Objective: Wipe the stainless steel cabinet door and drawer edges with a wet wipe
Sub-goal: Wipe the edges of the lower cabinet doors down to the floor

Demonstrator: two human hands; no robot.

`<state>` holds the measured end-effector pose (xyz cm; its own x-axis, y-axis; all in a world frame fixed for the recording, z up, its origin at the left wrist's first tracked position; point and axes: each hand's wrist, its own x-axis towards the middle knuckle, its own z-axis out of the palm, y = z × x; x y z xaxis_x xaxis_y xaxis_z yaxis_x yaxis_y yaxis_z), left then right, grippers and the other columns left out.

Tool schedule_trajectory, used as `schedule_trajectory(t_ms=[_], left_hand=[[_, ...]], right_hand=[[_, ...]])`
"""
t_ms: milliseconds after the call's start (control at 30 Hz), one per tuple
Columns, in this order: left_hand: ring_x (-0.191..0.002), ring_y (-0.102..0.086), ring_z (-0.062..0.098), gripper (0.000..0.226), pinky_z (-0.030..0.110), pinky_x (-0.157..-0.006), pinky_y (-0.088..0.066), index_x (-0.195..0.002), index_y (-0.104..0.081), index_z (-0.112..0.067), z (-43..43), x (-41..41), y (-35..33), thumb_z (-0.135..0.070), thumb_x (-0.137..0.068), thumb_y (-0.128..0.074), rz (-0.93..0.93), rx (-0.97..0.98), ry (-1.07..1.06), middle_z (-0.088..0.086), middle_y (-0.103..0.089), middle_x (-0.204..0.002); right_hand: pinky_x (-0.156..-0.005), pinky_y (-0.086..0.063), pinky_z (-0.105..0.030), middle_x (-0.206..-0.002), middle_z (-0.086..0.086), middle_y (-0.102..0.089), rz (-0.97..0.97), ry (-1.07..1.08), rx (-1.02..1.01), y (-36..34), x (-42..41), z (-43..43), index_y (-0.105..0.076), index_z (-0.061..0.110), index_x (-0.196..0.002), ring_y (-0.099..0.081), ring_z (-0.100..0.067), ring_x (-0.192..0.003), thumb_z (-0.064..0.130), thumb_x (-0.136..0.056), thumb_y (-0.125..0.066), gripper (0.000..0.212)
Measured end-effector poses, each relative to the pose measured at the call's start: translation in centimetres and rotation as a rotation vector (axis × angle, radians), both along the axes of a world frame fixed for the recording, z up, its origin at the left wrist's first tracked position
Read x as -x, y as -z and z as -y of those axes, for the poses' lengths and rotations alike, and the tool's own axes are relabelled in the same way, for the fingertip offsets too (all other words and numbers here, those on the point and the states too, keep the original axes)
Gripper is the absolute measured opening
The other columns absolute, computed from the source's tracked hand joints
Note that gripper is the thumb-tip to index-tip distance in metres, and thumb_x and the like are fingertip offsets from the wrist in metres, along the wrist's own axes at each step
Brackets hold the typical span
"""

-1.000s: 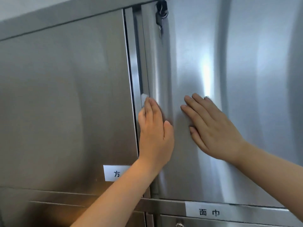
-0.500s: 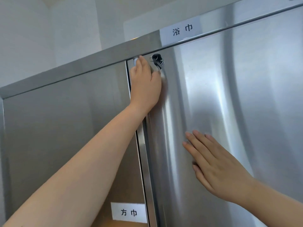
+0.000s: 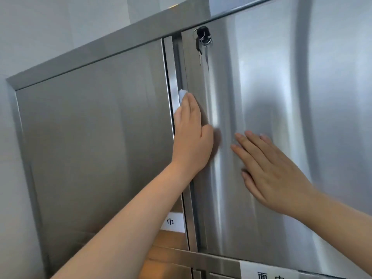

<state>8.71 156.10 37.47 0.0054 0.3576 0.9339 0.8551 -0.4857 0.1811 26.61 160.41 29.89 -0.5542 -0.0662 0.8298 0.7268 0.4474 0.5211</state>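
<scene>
Though under left hand (image 3: 191,137), wipe (image 3: 182,96) upright.

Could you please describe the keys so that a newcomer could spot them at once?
Start at the right-hand cabinet door. In its top left corner, just under the top rail, sits a lock. The keys hang from it, the only dangling thing on the smooth steel.

Wet wipe (image 3: 182,94) mostly under left hand (image 3: 191,137); only top corner shows, prob. pressed flat. Btm label (image 3: 267,272) and top label (image 3: 231,3) cut by frame edges; mid label (image 3: 173,221) half behind forearm (image 3: 130,228).
</scene>
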Motion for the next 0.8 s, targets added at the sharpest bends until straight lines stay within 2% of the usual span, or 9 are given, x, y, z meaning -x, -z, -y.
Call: schedule_trajectory(t_ms=[167, 333, 500, 567, 633, 700, 800], left_hand=[[-0.136, 0.008, -0.002, 0.074, 0.01, -0.11, 0.01, -0.15, -0.005, -0.005, 1.7, -0.4, 12.0, -0.009, -0.08, -0.03, 0.019, 0.161, 0.0, -0.004, 0.004, -0.156], [-0.137, 0.015, -0.006, 0.076, 0.005, -0.106, 0.01, -0.149, 0.006, -0.021, 3.7, -0.9, 22.2, -0.016, -0.084, -0.031, 0.095, 0.378, 0.017, -0.029, 0.024, -0.147], [-0.141, 0.009, 0.003, 0.072, 0.008, -0.109, 0.008, -0.145, 0.013, -0.027, 4.6, -0.9, 27.1, -0.02, -0.089, -0.031, 0.088, 0.453, 0.031, -0.024, 0.022, -0.15], [-0.142, 0.004, 0.002, 0.065, 0.01, -0.112, 0.003, -0.148, 0.004, -0.023, 4.5, -0.8, 27.3, -0.02, -0.094, -0.033, 0.112, 0.411, 0.037, -0.017, 0.009, -0.155], [-0.14, -0.01, -0.001, 0.058, 0.011, -0.113, -0.009, -0.147, -0.013, -0.02, 4.3, -0.7, 27.1, -0.014, -0.097, -0.04, 0.202, 0.333, 0.066, -0.007, -0.014, -0.154], [-0.134, -0.028, -0.002, 0.054, 0.015, -0.11, -0.026, -0.143, -0.031, -0.02, 4.3, -0.3, 26.8, -0.003, -0.094, -0.048, 0.287, 0.244, 0.097, -0.003, -0.036, -0.142], [-0.114, -0.049, 0.001, 0.037, 0.023, -0.096, -0.045, -0.126, -0.057, -0.014, 4.1, 0.8, 26.0, -0.001, -0.092, -0.053, 0.278, 0.099, 0.096, -0.008, -0.051, -0.118]], right_hand=[[-0.116, -0.021, -0.049, -0.147, -0.023, -0.036, -0.004, -0.004, 0.016, 0.1, 0.0, -0.1, -0.04, -0.004, -0.139, -0.028, -0.037, -0.14, 0.02, -0.096, -0.038, 0.05], [-0.116, -0.021, -0.05, -0.148, -0.024, -0.033, 0.006, -0.016, 0.027, 0.2, 0.0, -0.2, -0.039, -0.004, -0.139, -0.026, -0.039, -0.14, 0.02, -0.096, -0.037, 0.049], [-0.116, -0.02, -0.051, -0.148, -0.025, -0.034, -0.002, -0.039, 0.04, 0.3, -0.1, 0.1, -0.04, -0.005, -0.137, -0.028, -0.04, -0.139, 0.018, -0.096, -0.038, 0.047], [-0.115, -0.021, -0.052, -0.147, -0.025, -0.034, -0.001, -0.055, 0.054, 0.3, -0.1, 0.3, -0.04, -0.005, -0.136, -0.029, -0.041, -0.138, 0.017, -0.095, -0.039, 0.047], [-0.114, -0.023, -0.053, -0.147, -0.025, -0.036, -0.004, -0.075, 0.072, 0.2, -0.1, 0.6, -0.042, -0.006, -0.135, -0.03, -0.041, -0.138, 0.016, -0.095, -0.04, 0.046], [-0.113, -0.025, -0.055, -0.146, -0.025, -0.037, -0.008, -0.098, 0.093, 0.1, -0.1, 0.8, -0.043, -0.007, -0.134, -0.031, -0.042, -0.137, 0.014, -0.094, -0.041, 0.046], [-0.112, -0.026, -0.056, -0.145, -0.026, -0.038, -0.006, -0.101, 0.099, 0.1, -0.1, 1.0, -0.044, -0.009, -0.134, -0.032, -0.043, -0.137, 0.013, -0.093, -0.043, 0.046]])
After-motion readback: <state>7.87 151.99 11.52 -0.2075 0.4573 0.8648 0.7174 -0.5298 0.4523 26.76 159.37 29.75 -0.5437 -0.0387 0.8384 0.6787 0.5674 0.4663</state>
